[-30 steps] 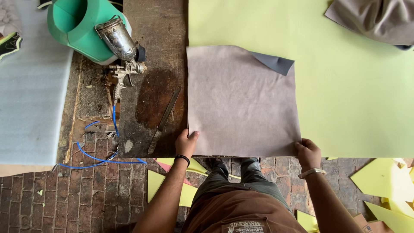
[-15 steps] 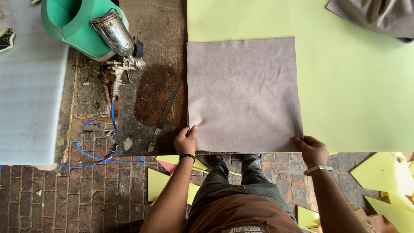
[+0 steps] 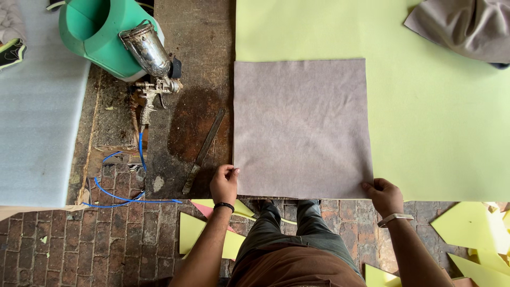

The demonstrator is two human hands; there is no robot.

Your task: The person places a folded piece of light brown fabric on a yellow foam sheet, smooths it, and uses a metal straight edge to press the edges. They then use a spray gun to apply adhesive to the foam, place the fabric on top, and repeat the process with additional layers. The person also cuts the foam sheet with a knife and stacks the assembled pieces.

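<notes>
A worn, dark-stained wooden workbench (image 3: 196, 48) is standing over a brick floor (image 3: 79, 250), seen from above. A large sheet of pale yellow-green foam (image 3: 435, 122) is covering the right part of the bench. A square of grey fabric (image 3: 302, 127) is lying flat on the foam, its left edge running along the foam's left edge and its near edge along the bench's front edge.

The left hand (image 3: 224, 184) is pinching the near left corner of the grey fabric, fingers closed on the cloth. A dark band is sitting on that wrist. The right hand (image 3: 385, 195) is gripping the near right corner of the same fabric, fingers curled over the edge; a metal bracelet is showing on that wrist. Both hands are resting at the bench's front edge, well apart from each other.

A metal spray gun (image 3: 151, 64) is lying on the bench left of the fabric, touching a green foam cylinder (image 3: 101, 37). A thin blue hose (image 3: 127, 180) is trailing from the gun towards the bench front. A narrow metal blade (image 3: 204, 151) is lying tilted on a dark stain, between the gun and the fabric. A white foam sheet (image 3: 37, 127) is occupying the far left. Another grey cloth (image 3: 467, 26) is sitting crumpled at the far right corner. Yellow-green foam offcuts (image 3: 478, 234) are lying scattered on the floor.
</notes>
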